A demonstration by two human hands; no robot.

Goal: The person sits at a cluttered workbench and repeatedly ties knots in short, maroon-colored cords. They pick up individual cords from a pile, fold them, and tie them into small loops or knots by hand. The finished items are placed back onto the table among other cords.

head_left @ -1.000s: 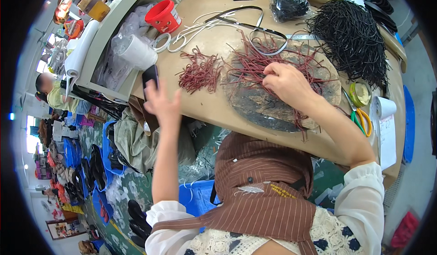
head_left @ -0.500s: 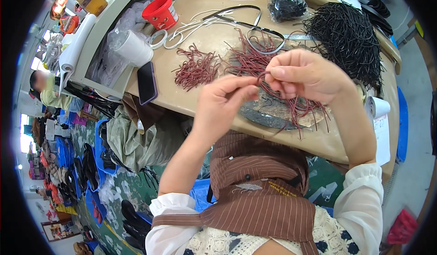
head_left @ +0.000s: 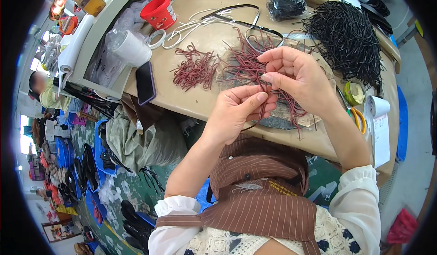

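I'm looking down into what I read as a workshop: a tan workbench carries a tangled pile of dark red cords, a thick heap of black cords and orange-handled scissors. Off to the left I can make out loaded blue bins on a scrap-littered green floor, and another person farther back.

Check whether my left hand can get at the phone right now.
Probably yes: the phone lies uncovered, bare tabletop leaves a way along the near edge, and the small cord pile sits farther back. The left hand seems to be pinching a reddish cord, though.
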